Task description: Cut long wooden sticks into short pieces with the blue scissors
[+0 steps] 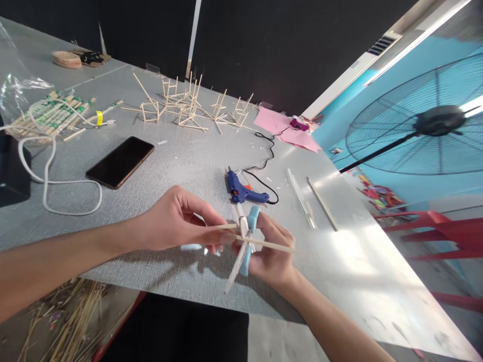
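Observation:
In front of me, above the near part of the table, my left hand (188, 221) pinches a thin wooden stick (273, 245) that runs right, across the scissors. My right hand (273, 249) is closed on scissors (243, 234) with light blue handles, their blades spread apart around the stick area. Whether the blades touch the stick I cannot tell. Past the hands lies a blue glue gun (241, 188) on its side, its black cord trailing back.
Stick frames (188, 105) stand at the back. A phone (121, 162), a white cable (47, 176) and wrapped chopsticks (56, 115) lie left. Pink paper (281, 125) and loose strips (302, 198) are right, near a large fan (433, 120).

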`<state>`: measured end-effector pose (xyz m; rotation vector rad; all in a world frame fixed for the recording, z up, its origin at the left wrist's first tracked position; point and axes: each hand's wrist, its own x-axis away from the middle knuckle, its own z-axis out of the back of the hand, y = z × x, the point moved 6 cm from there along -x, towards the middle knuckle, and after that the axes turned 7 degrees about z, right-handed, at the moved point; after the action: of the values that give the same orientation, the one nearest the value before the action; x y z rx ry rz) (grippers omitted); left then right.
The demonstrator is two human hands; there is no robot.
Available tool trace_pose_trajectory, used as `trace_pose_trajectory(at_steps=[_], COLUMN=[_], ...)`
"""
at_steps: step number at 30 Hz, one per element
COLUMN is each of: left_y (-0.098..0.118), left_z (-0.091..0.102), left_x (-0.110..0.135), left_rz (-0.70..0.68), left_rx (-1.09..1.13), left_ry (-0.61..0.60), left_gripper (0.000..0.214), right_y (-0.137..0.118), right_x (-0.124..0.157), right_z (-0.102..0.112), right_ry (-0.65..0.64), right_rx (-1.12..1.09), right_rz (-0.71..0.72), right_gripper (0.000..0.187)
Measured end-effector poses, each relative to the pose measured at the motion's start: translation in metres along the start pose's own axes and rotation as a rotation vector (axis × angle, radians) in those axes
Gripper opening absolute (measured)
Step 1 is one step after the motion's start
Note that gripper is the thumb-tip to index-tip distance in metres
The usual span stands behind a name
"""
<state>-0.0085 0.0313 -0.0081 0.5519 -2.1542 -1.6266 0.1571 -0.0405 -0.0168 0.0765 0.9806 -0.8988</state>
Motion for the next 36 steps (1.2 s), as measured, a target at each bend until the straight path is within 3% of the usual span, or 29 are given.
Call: trace_pose_trajectory(at_steps=[7,24,36], left_y=[0.0021,0.0104,0.0074], left_z=[0.0037,0.0080,0.0056], left_x=[-0.0020,0.0005,0.0009], left_rz=[-0.016,-0.188,-0.119], left_rx=[-0.010,-0.069,-0.104], left_ry=[0.035,0.138,0.108], left_gripper=[0.022,0.013,0.013], right_y=[0.0039,0.0080,0.0059], right_x=[-0.0010,0.0032,0.0033], right_z=[-0.0044,-0.0077,-0.0038], right_ry=[0.009,0.012,0.003], right_rx=[0.015,0.004,-0.026], right_rz=[-0.015,-0.061,-0.084], right_gripper=[0.013,0.020,0.015])
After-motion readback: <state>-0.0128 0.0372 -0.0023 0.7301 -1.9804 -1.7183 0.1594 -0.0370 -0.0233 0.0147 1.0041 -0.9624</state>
